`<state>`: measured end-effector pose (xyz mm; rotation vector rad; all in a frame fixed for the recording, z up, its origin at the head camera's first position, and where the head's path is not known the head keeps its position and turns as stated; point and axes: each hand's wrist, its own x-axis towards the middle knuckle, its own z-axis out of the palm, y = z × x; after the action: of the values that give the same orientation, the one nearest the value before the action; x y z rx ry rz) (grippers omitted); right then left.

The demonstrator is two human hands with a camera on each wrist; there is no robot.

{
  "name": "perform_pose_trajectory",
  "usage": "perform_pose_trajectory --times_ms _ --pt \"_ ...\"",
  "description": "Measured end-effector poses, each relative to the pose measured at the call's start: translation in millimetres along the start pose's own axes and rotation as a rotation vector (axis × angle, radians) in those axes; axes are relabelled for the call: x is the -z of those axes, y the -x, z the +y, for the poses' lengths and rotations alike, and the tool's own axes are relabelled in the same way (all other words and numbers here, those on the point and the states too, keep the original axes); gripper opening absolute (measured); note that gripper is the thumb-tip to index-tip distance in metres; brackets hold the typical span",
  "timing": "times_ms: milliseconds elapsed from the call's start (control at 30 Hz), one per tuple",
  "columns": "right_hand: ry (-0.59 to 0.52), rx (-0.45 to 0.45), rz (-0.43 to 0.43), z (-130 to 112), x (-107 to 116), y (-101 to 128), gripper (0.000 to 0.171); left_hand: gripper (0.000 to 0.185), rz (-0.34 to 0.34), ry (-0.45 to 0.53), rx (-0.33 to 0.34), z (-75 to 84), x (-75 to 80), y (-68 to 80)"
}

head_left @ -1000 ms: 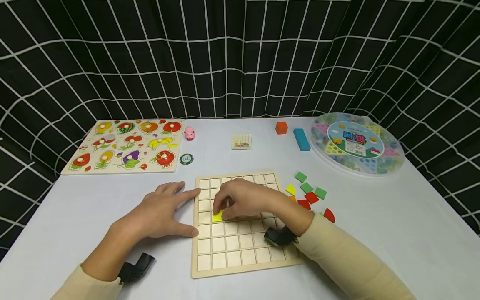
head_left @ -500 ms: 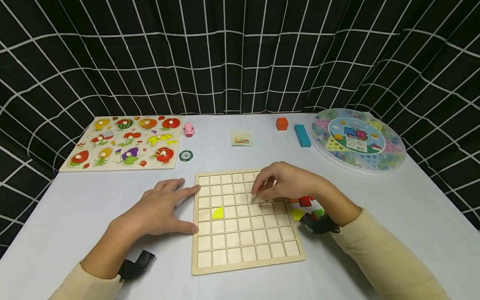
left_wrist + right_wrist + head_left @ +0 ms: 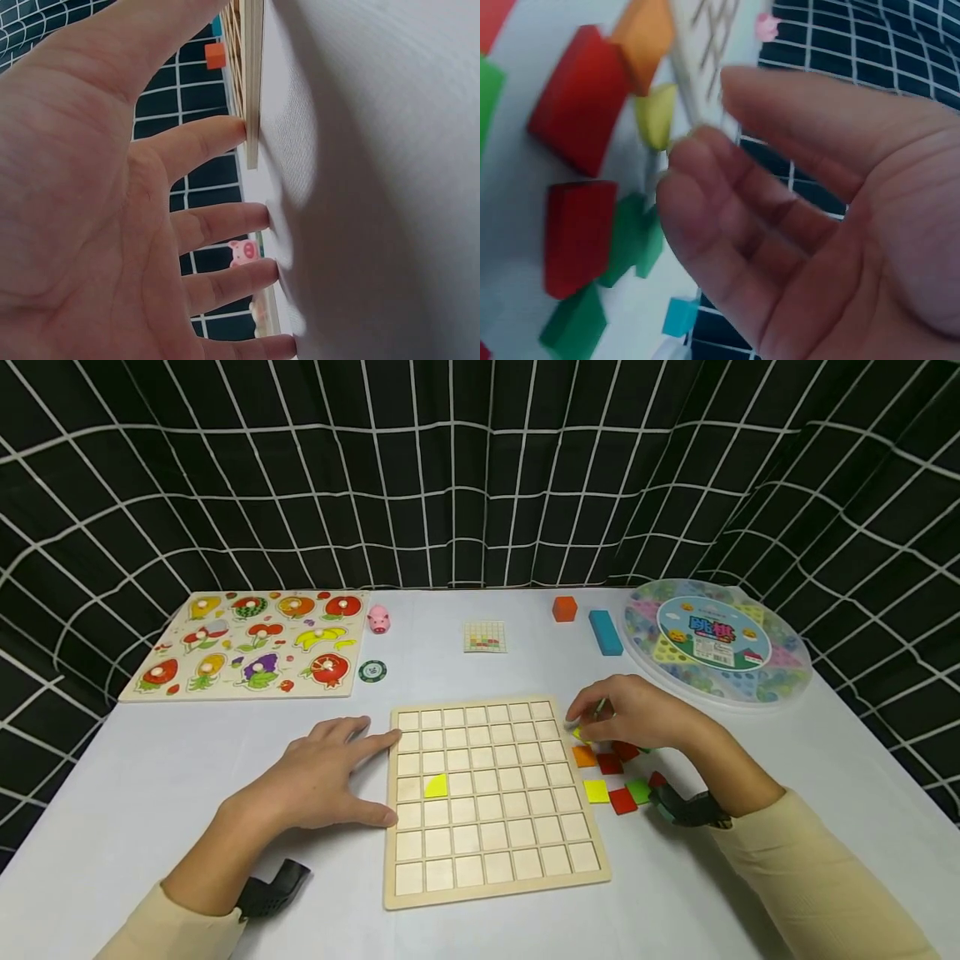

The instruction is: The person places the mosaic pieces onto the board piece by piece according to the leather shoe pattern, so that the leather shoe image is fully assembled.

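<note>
A wooden grid board (image 3: 480, 887) lies on the white table, with one yellow quarter-round tile (image 3: 437, 786) in a cell at its left part. My left hand (image 3: 315, 785) is spread at the board's left edge; thumb and index fingertip touch the frame, and in the left wrist view the other fingertips rest on the cloth. My right hand (image 3: 633, 714) hovers beyond the board's right edge, over a second yellow tile (image 3: 657, 116). Its fingers are bent, the thumb (image 3: 754, 90) stands apart from them, and nothing shows between.
Right of the board lie loose tiles: orange (image 3: 584, 756), yellow (image 3: 596, 791), several red (image 3: 622, 801) and green. Behind stand a pattern card (image 3: 485, 637), pink pig (image 3: 378, 619), poker chip (image 3: 372, 671), orange cube (image 3: 565, 608), blue block (image 3: 605, 632), fruit puzzle (image 3: 240, 689) and round game box (image 3: 716, 639).
My right hand has let go of the yellow quarter-round tile in its cell and moved right, off the board to the loose tiles. The left hand has stayed at the board's edge.
</note>
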<state>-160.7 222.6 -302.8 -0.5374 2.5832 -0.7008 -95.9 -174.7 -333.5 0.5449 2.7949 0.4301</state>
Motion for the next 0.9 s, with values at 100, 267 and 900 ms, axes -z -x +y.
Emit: perform_pose_trajectory --times_ms 100,267,900 --pt "0.046 -0.057 0.012 2.7 -4.0 -2.3 0.023 0.101 -0.002 0.002 0.004 -0.4 0.0 0.2" --pt "0.122 -0.125 0.034 0.1 -12.5 -4.4 0.026 0.1 -0.006 0.006 0.014 -0.9 -1.1 0.3" --pt "0.016 -0.036 0.083 1.5 -19.2 -8.3 0.014 0.101 -0.005 0.002 0.013 0.8 -0.5 -0.3"
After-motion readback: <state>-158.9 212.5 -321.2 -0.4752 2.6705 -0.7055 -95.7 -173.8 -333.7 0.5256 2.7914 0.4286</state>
